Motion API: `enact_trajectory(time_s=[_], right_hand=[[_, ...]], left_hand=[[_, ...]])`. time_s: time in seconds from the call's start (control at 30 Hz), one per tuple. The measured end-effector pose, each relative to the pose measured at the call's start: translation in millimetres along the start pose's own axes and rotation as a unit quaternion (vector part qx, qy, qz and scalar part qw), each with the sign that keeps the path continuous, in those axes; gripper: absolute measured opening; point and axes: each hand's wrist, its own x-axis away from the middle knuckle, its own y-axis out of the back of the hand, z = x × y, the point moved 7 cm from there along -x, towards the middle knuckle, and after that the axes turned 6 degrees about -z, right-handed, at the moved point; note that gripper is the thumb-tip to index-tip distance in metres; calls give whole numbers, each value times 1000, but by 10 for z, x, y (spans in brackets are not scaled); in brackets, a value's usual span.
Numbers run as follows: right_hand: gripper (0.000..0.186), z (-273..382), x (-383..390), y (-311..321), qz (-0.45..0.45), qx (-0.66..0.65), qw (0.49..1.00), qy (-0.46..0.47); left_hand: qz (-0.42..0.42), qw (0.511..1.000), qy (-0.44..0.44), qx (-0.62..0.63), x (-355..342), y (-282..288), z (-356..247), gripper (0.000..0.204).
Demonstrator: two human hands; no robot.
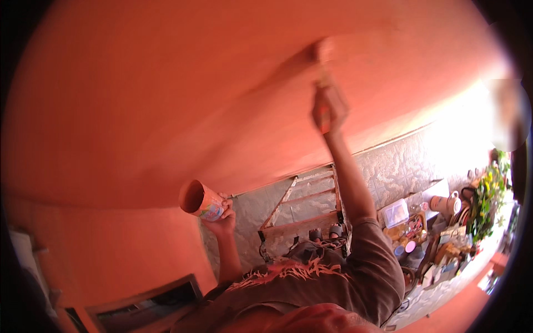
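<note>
"What's in the left hand?"

"I see its fingers clamped on the side of a container, held tilted, its open mouth toward the upper left."

"And the right hand?"

"Up high, its fingers closed around the handle of a brush. I make out the blurred head at the orange wall, right beside its shadow."

"Below?"

"I've got a ladder between the two forearms."

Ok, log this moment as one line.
left hand: holding open-topped cup | right hand: holding brush, motion-blurred | surface: orange wall
</note>
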Motion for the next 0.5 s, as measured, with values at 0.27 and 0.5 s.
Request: enact_trajectory(time_s=[0.27, 0.5], right_hand=[[33, 1738, 717, -1353, 271, -154, 943, 115], [32, 195, 550, -516, 155, -6, 988, -6]], left_hand=[[18, 996, -82, 14, 463, 119, -288, 76], [-15, 990, -139, 10, 647, 298, -571, 75]])
